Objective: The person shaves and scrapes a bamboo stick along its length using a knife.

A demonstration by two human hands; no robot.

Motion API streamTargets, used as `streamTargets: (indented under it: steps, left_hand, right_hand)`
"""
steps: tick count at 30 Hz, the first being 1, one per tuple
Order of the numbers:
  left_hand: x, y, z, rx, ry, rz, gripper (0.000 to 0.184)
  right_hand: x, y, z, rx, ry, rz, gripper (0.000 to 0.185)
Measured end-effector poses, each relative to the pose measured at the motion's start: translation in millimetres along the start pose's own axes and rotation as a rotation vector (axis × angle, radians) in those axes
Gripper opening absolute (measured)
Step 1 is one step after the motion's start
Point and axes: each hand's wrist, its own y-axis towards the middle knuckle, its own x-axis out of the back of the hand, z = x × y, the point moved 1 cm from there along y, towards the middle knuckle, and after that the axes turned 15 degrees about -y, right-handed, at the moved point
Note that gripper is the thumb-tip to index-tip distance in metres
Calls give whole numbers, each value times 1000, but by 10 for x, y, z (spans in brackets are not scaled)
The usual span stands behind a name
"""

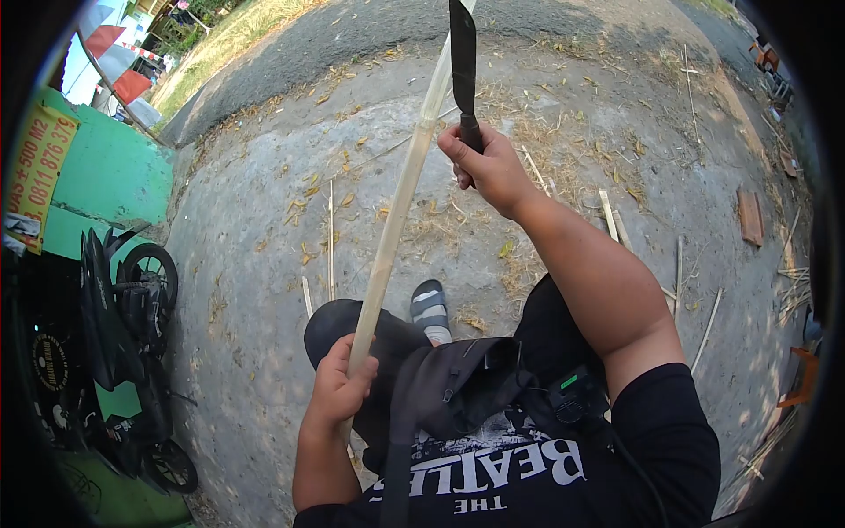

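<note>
My left hand (343,380) is wrapped round the lower part of a long pale bamboo strip (400,211). The strip slants up and away from me, past the top edge of the view. In my right hand (489,169) is the handle of a machete (463,66), its dark broad blade pointing up. The blade stands close beside the upper part of the bamboo and overlaps it in view; whether they touch I cannot tell. Below the strip, a sandalled foot (430,308) rests on the ground.
Several thin bamboo pieces (609,214) lie on the concrete ground (255,194) among dry leaves and shavings. A motorbike (132,352) stands at the left by a green wall (114,167). A brown block (750,217) lies at the right. An asphalt road (308,53) runs across the far side.
</note>
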Motion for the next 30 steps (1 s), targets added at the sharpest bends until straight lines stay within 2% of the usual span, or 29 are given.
streamTargets:
  steps: [5, 8, 11, 17, 20, 26, 27, 30]
  left_hand:
    - [-53, -78, 70, -58, 70, -39, 47]
    - [-77, -85, 137, -222, 250, -50, 48]
    - [-116, -118, 174, -278, 324, -59, 47]
    - [-160, -112, 58, -168, 311, -33, 48]
    - [-89, -26, 4, -66, 362, 93, 48]
    - [-146, 500, -97, 86, 2, 194, 59]
    - [-200, 605, -129, 112, -80, 309, 69]
    - [-299, 827, -139, 339, -488, 596, 75]
  right_hand:
    - [-52, -42, 39, -59, 30, 21, 30]
    - [-66, -59, 80, -81, 44, 30, 29]
    - [-66, -59, 86, -85, 75, 41, 27]
    - [-53, -52, 105, -65, 141, 51, 27]
    - [-52, -62, 139, -78, 182, 63, 26]
    - [-79, -75, 129, -90, 248, 130, 25]
    - [-82, -78, 118, -101, 261, 138, 24]
    - [-81, -94, 106, -117, 251, 147, 22]
